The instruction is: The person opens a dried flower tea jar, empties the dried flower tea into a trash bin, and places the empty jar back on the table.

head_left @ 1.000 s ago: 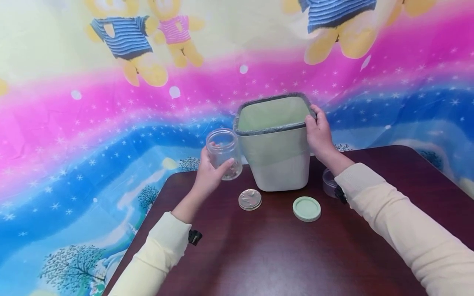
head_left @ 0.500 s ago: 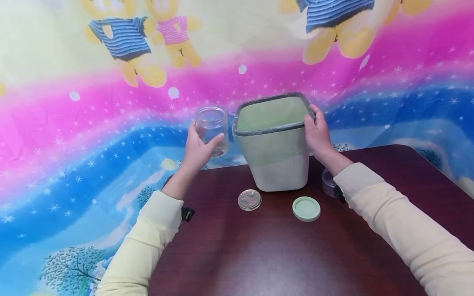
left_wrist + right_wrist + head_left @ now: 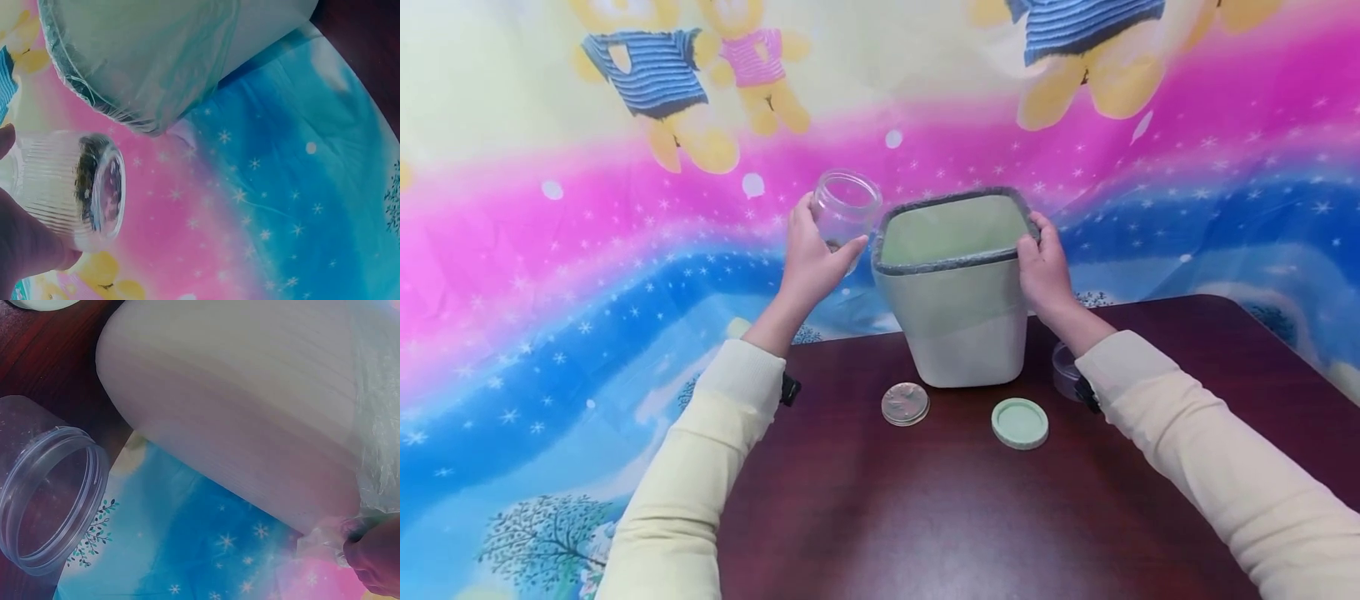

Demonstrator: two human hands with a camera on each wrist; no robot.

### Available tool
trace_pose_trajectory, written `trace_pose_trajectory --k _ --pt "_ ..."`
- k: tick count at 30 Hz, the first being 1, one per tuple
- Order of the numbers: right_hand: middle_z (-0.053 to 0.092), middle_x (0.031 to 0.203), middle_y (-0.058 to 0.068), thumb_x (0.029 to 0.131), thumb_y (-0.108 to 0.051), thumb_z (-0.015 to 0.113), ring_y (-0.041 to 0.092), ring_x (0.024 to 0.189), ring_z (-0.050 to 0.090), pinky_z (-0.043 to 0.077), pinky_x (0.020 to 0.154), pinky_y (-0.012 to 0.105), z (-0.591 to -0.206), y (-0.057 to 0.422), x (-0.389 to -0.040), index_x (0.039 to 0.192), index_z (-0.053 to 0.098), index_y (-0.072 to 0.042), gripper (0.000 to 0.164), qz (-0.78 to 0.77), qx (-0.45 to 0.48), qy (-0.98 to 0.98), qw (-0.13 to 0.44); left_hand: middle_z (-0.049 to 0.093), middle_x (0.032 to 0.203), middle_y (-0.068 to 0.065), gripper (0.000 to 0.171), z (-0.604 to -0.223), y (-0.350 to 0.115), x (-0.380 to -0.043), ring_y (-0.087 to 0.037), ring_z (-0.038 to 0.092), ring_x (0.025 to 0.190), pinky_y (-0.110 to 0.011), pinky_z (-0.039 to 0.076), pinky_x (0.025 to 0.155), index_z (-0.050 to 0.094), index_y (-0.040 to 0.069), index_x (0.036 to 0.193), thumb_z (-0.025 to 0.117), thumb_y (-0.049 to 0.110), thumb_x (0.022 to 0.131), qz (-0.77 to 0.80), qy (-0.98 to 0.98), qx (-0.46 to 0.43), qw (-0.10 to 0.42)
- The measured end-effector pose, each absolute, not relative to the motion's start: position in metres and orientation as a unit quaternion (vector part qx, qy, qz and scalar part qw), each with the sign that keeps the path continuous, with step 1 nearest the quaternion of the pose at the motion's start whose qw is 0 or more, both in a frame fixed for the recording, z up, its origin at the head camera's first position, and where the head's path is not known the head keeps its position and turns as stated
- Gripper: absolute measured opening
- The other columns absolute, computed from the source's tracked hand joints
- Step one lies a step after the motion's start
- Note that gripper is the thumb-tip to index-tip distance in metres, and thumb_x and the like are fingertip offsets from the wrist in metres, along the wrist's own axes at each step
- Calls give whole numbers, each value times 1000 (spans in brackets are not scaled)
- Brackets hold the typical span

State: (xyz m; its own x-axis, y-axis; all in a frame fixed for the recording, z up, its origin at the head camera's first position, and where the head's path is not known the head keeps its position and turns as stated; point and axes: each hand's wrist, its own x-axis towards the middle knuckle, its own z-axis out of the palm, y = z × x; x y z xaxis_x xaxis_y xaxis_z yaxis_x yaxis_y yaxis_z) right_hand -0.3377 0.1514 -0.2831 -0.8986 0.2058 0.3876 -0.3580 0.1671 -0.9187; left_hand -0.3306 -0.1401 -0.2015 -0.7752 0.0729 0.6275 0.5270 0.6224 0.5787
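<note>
My left hand (image 3: 814,260) grips a clear jar (image 3: 848,207) with no lid on it, raised just left of the bin's rim. The jar's mouth is up and leans a little. Dark bits (image 3: 86,178) lie near its base in the left wrist view. A whitish waste bin (image 3: 973,354) stands on the table, lined with a pale green plastic bag (image 3: 955,287) that is folded over the rim. My right hand (image 3: 1047,271) grips the bin's right rim and the bag's edge, thumb on the near side.
On the brown table (image 3: 940,508) lie a silvery round lid (image 3: 906,404) and a pale green lid (image 3: 1020,423). A second clear jar (image 3: 53,494) stands right of the bin, partly behind my right sleeve. A printed cloth (image 3: 820,125) hangs behind.
My left hand has lifted the jar from table height up to the bin's rim, going left and then back to the right. The right hand and bin have stayed put.
</note>
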Motion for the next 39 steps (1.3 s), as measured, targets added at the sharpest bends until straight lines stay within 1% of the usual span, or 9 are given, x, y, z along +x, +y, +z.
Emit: trace_pose_trajectory --k 2,5,10,12,16,21,27,32,39 --pt "29 151 16 96 -20 28 28 119 37 33 95 41 -282 152 -338 154 19 -7 60 642 51 -733 217 37 141 -10 87 -198 -136 -334 -21 36 127 -36 42 101 27 4 147 79 28 82 -361 -866 -174 298" --pt "29 152 16 95 -19 28 28 119 37 32 95 42 -282 152 -339 154 19 -7 60 640 48 -735 218 37 143 -10 89 -194 -131 -338 -20 33 130 -34 34 106 27 4 148 80 31 81 -305 -883 -169 315" --pt "28 153 16 94 -17 29 27 121 36 32 98 42 -283 153 -341 153 20 -5 60 638 44 -735 225 39 143 -10 89 -192 -125 -345 -22 34 131 -36 31 108 28 3 148 80 32 81 -256 -893 -171 327" --pt "28 153 16 94 -17 29 26 121 36 31 98 41 -283 153 -340 153 20 -5 60 637 42 -736 225 40 143 -11 89 -191 -123 -348 -23 34 132 -36 31 109 29 2 147 80 32 80 -234 -897 -175 331" --pt "27 153 15 95 -18 29 26 121 35 31 99 41 -283 154 -340 153 20 -5 60 633 41 -739 228 39 144 -15 90 -187 -119 -353 -27 32 134 -36 26 112 29 0 146 80 33 80 -177 -906 -191 334" --pt "30 151 17 95 -18 28 28 118 37 32 96 42 -282 154 -341 153 19 -5 60 633 42 -739 226 36 145 -18 91 -183 -115 -356 -30 29 137 -36 17 116 25 -3 147 77 35 83 -100 -917 -211 323" --pt "29 152 17 94 -17 29 28 120 36 32 99 42 -280 151 -341 153 19 -5 61 634 46 -739 221 36 142 -21 91 -184 -115 -359 -34 31 134 -39 17 116 25 -4 146 78 33 82 -38 -916 -225 329" --pt "32 148 20 94 -17 29 30 116 37 32 95 42 -280 151 -341 153 20 -5 60 634 43 -739 225 33 144 -22 91 -182 -114 -360 -35 29 135 -41 15 116 22 -5 147 76 32 84 16 -913 -242 327" --pt "33 147 21 95 -17 29 30 116 38 33 97 42 -281 152 -341 153 20 -5 60 637 41 -737 224 30 144 -23 90 -180 -110 -361 -36 26 135 -42 12 116 18 -6 147 72 34 87 95 -906 -256 322"
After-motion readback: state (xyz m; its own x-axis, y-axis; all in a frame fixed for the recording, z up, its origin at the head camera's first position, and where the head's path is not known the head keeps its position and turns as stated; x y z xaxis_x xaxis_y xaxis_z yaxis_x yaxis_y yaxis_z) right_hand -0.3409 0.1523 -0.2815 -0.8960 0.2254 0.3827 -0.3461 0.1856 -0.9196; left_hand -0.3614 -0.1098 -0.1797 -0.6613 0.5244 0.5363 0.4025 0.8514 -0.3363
